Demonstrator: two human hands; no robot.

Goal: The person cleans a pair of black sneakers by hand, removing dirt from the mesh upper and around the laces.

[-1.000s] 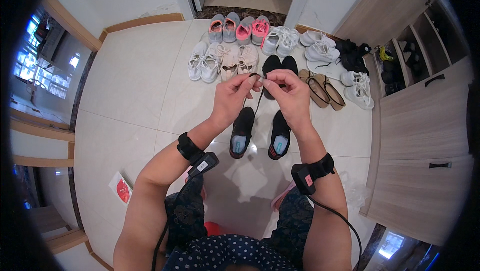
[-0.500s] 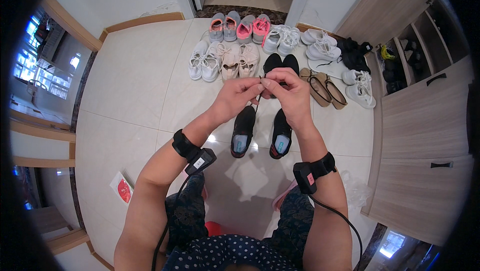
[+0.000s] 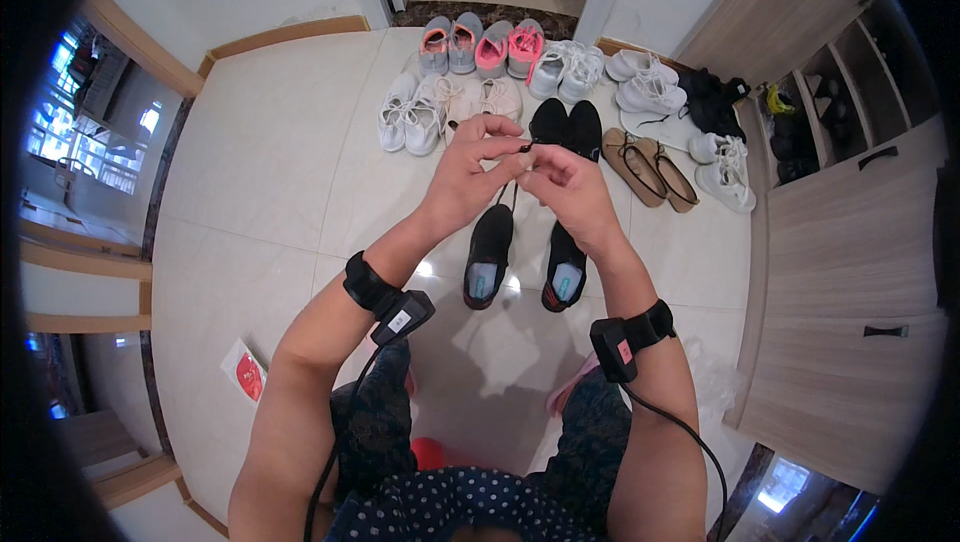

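Observation:
My left hand and my right hand meet above the floor, fingertips almost touching. Between them they pinch a thin dark shoelace. Two strands of it hang down to the left black shoe, which rests on the floor with its heel toward me. A short dark end pokes out beyond the left fingers. Beside it stands the matching right black shoe, its front partly covered by my right hand and wrist. Both show a pale insole.
Behind my hands are rows of shoes: grey-pink sneakers, white sneakers, black shoes and brown flats. A wooden shoe cabinet lines the right. A red-and-white packet lies left; a clear plastic bag lies right.
Both hands have shifted on the lace; the left fingers have lifted and a lace end now shows past them. My right hand has dropped slightly. The view has shifted a little.

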